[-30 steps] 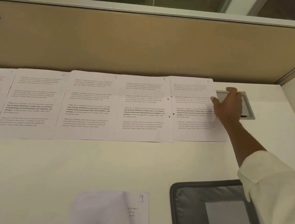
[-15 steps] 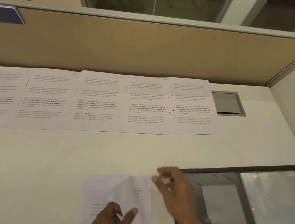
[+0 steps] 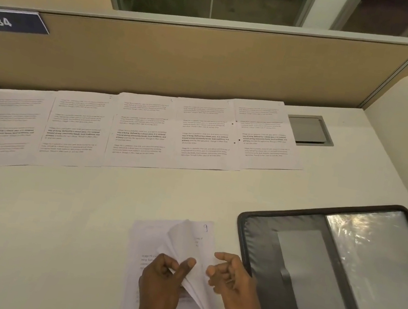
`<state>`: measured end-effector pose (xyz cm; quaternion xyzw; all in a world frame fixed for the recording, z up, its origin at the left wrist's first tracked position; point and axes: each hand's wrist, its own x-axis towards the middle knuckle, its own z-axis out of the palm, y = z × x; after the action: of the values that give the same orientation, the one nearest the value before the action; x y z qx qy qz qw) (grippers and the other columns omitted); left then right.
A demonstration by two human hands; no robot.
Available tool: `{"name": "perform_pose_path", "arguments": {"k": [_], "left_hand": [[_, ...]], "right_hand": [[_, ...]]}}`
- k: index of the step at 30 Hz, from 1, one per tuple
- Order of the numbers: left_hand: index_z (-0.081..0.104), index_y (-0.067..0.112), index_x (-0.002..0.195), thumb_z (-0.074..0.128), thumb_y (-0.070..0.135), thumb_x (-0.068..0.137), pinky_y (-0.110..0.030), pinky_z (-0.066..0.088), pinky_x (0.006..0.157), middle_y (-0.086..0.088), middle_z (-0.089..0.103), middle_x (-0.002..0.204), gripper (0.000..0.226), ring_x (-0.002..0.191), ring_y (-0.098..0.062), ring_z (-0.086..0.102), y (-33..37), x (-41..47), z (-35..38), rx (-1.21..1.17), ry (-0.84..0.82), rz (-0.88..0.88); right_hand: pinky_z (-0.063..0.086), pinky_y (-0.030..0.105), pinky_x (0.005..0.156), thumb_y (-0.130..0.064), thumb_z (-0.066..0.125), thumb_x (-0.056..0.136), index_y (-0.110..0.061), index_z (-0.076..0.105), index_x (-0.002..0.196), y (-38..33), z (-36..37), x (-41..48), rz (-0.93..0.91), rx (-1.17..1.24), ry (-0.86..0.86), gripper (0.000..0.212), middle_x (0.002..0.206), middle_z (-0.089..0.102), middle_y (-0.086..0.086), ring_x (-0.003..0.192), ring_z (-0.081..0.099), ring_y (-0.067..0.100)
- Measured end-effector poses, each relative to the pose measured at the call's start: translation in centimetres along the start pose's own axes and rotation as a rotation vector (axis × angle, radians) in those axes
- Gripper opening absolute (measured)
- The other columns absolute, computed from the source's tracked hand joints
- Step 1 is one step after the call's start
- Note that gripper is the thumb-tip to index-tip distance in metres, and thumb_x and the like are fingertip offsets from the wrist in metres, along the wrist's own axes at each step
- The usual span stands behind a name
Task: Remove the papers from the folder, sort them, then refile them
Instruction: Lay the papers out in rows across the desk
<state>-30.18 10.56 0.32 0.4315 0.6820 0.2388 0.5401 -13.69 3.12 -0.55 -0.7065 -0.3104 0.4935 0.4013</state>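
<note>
the unsorted stack [image 3: 148, 237] lies at 6 o'clock on the desk [image 3: 49, 222], its top sheets peeled up over a page marked 9. the left hand [image 3: 160, 285] pinches those sheets between thumb and curled fingers, likely to read page numbers. the right hand [image 3: 234, 282], just at the stack's 3 o'clock, holds nothing, fingers loosely bent. the open folder [image 3: 264, 241] waits at 4 o'clock; a row of sheets [image 3: 141, 132] lines 12 o'clock, probably in order.

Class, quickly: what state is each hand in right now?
Left hand: pinching lifted sheets.
Right hand: open, holding nothing.
</note>
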Motion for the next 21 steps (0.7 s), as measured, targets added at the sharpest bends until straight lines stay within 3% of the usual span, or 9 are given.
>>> {"name": "perform_pose_path", "arguments": {"k": [3,8,11,15,17,21], "left_hand": [[0.063,0.007,0.077,0.089,0.045,0.079,-0.015,0.044,0.047,-0.017,0.066,0.065,0.047,0.054,-0.015,0.059,-0.3,-0.3,-0.1,-0.023,0.013,-0.004],[0.062,0.005,0.078,0.084,0.045,0.085,-0.019,0.048,0.046,-0.012,0.067,0.064,0.046,0.057,-0.017,0.061,-0.2,-0.6,-0.1,-0.084,0.019,0.000],[0.061,0.008,0.078,0.076,0.050,0.091,-0.019,0.046,0.049,-0.010,0.070,0.067,0.047,0.065,-0.023,0.069,-0.1,-0.7,-0.1,-0.049,0.035,0.016],[0.063,0.014,0.072,0.075,0.039,0.096,-0.016,0.043,0.053,0.003,0.067,0.060,0.037,0.055,-0.004,0.062,-0.1,-0.8,-0.1,0.015,0.038,0.020],[0.072,0.017,0.077,0.077,0.035,0.095,-0.021,0.049,0.059,0.006,0.073,0.067,0.026,0.061,-0.005,0.069,0.0,-0.8,0.0,0.018,0.020,0.017],[0.071,0.017,0.078,0.085,0.041,0.086,-0.039,0.061,0.066,0.002,0.073,0.068,0.030,0.067,-0.018,0.073,0.3,-0.8,0.1,0.039,0.027,0.029]], "right_hand": [[0.059,0.032,0.085,-0.052,0.087,0.080,-0.033,0.060,0.126,0.3,-0.1,-0.2,0.015,-0.072,-0.074,0.057,0.101,0.076,-0.008,0.090,0.071,0.014],[0.058,0.025,0.077,-0.042,0.094,0.073,-0.035,0.060,0.128,0.5,-0.1,-0.1,0.008,-0.133,-0.134,0.065,0.101,0.075,-0.007,0.085,0.072,0.015],[0.056,0.024,0.076,-0.043,0.094,0.073,-0.037,0.060,0.129,0.6,-0.2,-0.2,0.005,-0.134,-0.162,0.066,0.101,0.074,-0.005,0.085,0.072,0.017],[0.060,0.031,0.078,-0.047,0.094,0.072,-0.039,0.062,0.127,1.1,-0.1,-0.5,-0.019,-0.154,-0.170,0.065,0.101,0.072,-0.006,0.084,0.069,0.019],[0.060,0.032,0.078,-0.051,0.093,0.072,-0.039,0.062,0.127,1.1,0.0,-0.6,-0.032,-0.160,-0.168,0.064,0.101,0.071,-0.010,0.084,0.068,0.018],[0.061,0.032,0.078,-0.060,0.091,0.069,-0.042,0.057,0.131,0.8,0.2,-0.9,-0.041,-0.185,-0.169,0.073,0.105,0.068,-0.017,0.088,0.069,0.016]]}}
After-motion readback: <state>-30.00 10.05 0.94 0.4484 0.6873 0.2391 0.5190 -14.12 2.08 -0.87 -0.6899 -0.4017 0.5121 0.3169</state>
